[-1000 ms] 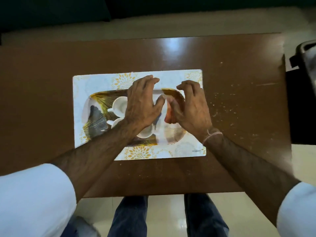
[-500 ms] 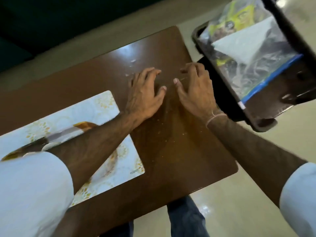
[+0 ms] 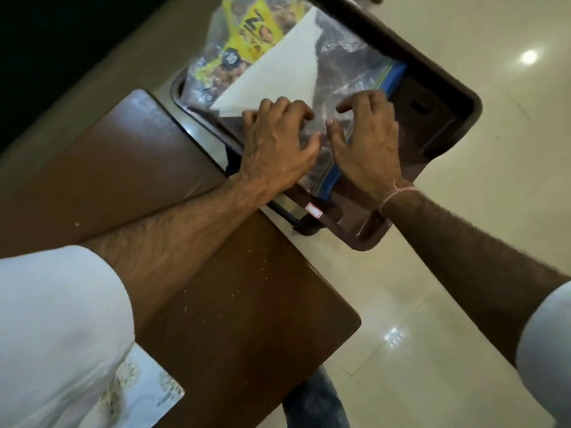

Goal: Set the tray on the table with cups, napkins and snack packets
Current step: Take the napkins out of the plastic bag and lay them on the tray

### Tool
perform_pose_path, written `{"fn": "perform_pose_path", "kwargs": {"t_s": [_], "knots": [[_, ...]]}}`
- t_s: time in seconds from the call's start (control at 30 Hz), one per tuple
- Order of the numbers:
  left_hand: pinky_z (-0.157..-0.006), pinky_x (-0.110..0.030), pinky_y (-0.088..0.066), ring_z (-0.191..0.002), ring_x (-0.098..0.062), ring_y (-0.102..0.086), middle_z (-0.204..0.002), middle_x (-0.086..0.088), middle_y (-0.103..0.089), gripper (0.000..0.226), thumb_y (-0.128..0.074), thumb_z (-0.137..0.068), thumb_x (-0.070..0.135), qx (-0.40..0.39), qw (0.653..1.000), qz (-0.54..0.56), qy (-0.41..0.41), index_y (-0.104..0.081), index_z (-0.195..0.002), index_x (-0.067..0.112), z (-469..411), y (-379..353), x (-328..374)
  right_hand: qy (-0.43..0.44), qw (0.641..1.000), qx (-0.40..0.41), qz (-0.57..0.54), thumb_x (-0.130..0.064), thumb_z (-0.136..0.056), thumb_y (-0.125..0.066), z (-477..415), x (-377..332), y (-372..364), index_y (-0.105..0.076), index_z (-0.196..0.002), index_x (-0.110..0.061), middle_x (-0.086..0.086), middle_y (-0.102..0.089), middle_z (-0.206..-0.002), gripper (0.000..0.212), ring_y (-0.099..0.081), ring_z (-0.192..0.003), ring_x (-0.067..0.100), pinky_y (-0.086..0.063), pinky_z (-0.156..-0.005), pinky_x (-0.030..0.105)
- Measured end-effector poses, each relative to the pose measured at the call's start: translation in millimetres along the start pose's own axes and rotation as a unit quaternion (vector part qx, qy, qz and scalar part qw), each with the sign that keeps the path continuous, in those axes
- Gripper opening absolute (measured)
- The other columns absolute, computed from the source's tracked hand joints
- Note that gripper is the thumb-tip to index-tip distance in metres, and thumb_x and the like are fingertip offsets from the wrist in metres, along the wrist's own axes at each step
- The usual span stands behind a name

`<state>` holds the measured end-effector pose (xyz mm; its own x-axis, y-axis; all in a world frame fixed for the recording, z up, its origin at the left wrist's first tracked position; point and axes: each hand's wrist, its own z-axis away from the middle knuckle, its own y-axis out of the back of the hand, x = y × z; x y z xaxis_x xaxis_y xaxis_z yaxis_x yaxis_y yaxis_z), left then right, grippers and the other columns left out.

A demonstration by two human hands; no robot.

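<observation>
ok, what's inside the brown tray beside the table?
Brown tray holds a white napkin, a yellow snack packet and a clear blue-edged bag. The hands hide what's underneath.

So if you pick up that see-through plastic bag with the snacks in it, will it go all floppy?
Probably floppy: the clear plastic bag looks thin and crinkled, so it would likely sag between the left hand and right hand. It may be slippery too, since the film is shiny. It seems light, holding only small snack packets and a folded napkin.
</observation>
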<state>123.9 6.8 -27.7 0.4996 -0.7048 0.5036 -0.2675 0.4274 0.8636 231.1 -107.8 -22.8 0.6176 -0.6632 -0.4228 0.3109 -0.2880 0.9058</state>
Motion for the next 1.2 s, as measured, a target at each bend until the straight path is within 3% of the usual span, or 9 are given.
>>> {"fn": "perform_pose_path", "kwargs": {"t_s": [0.23, 0.33, 0.43, 0.57, 0.67, 0.8, 0.9, 1.1, 1.2], "knots": [[-0.086, -0.043, -0.04, -0.104, -0.027, -0.057, -0.11, -0.004, -0.061, 0.055, -0.071, -0.071, 0.057, -0.116, 0.992, -0.043, -0.002, -0.055, -0.109, 0.02, -22, -47, 38, -0.155, 0.976, 0.048, -0.143, -0.016, -0.092, -0.059, -8, 47, 8, -0.059, -0.113, -0.006, 0.007, -0.059, -0.113, 0.024, -0.06, -0.103, 0.02, -0.049, -0.096, 0.034], [-0.083, -0.043, -0.047, -0.097, -0.029, -0.061, -0.102, -0.007, -0.065, 0.036, -0.066, -0.076, 0.04, -0.102, 0.994, -0.033, 0.022, -0.061, -0.101, 0.015, -24, -49, 44, -0.236, 0.946, 0.021, -0.219, -0.016, -0.092, -0.059, -8, 51, 8, -0.06, -0.111, -0.014, -0.011, -0.062, -0.089, 0.019, -0.064, -0.089, 0.013, -0.053, -0.091, 0.035], [-0.077, -0.038, -0.054, -0.086, -0.026, -0.065, -0.088, -0.004, -0.07, 0.017, -0.06, -0.079, 0.029, -0.08, 0.991, 0.043, 0.094, -0.066, -0.087, 0.015, -26, -43, 49, -0.279, 0.916, 0.017, -0.286, -0.02, -0.092, -0.06, -10, 50, 10, -0.062, -0.096, -0.023, -0.003, -0.071, -0.088, 0.005, -0.071, -0.081, 0.018, -0.058, -0.081, 0.038], [-0.059, -0.027, -0.033, -0.071, -0.02, -0.052, -0.076, 0.0, -0.057, 0.01, -0.056, -0.085, 0.023, 0.009, 0.969, 0.178, 0.17, -0.052, -0.083, 0.014, -24, -33, 53, -0.32, 0.842, 0.025, -0.433, -0.015, -0.097, -0.06, -14, 40, 8, -0.065, -0.086, -0.018, 0.008, -0.074, -0.081, 0.012, -0.066, -0.057, 0.014, -0.052, -0.051, 0.024], [-0.058, -0.026, -0.026, -0.066, -0.018, -0.045, -0.073, -0.003, -0.052, 0.01, -0.053, -0.087, 0.017, 0.065, 0.961, 0.23, 0.14, -0.044, -0.086, 0.013, -17, -18, 54, -0.297, 0.801, -0.004, -0.52, -0.004, -0.097, -0.058, -24, 23, 6, -0.066, -0.106, -0.001, 0.016, -0.071, -0.089, 0.012, -0.066, -0.064, 0.018, -0.058, -0.057, 0.028], [-0.056, -0.019, -0.037, -0.063, -0.008, -0.048, -0.072, 0.0, -0.048, 0.011, -0.049, -0.093, 0.015, 0.087, 0.953, 0.274, 0.095, -0.039, -0.09, 0.012, -9, 2, 55, -0.237, 0.817, -0.122, -0.511, 0.015, -0.088, -0.056, -48, -10, 8, -0.055, -0.119, 0.01, 0.016, -0.064, -0.095, 0.031, -0.065, -0.081, 0.022, -0.056, -0.067, 0.031], [-0.062, -0.03, -0.044, -0.073, -0.021, -0.054, -0.079, -0.009, -0.052, 0.01, -0.047, -0.095, 0.016, 0.097, 0.951, 0.284, 0.074, -0.039, -0.092, 0.013, -7, 15, 54, -0.215, 0.839, -0.196, -0.459, 0.015, -0.088, -0.055, -65, -33, 11, -0.05, -0.087, -0.001, 0.005, -0.053, -0.073, 0.016, -0.056, -0.058, 0.009, -0.045, -0.048, 0.023], [-0.061, -0.017, -0.038, -0.065, -0.004, -0.045, -0.074, 0.007, -0.047, 0.008, -0.046, -0.096, 0.016, 0.094, 0.947, 0.299, 0.072, -0.04, -0.092, 0.012, -7, 29, 42, -0.271, 0.841, -0.182, -0.431, 0.009, -0.091, -0.047, -83, -56, 4, -0.038, -0.063, -0.017, -0.001, -0.04, -0.059, 0.039, -0.041, -0.048, 0.009, -0.035, -0.047, 0.023], [-0.058, -0.016, -0.037, -0.065, -0.006, -0.045, -0.075, 0.001, -0.047, 0.009, -0.047, -0.097, 0.014, 0.082, 0.947, 0.303, 0.063, -0.04, -0.092, 0.011, -3, 30, 42, -0.334, 0.792, -0.157, -0.486, -0.003, -0.099, -0.036, -85, -58, 0, -0.04, -0.065, -0.016, 0.003, -0.043, -0.065, 0.037, -0.045, -0.056, 0.015, -0.039, -0.059, 0.028]]}}
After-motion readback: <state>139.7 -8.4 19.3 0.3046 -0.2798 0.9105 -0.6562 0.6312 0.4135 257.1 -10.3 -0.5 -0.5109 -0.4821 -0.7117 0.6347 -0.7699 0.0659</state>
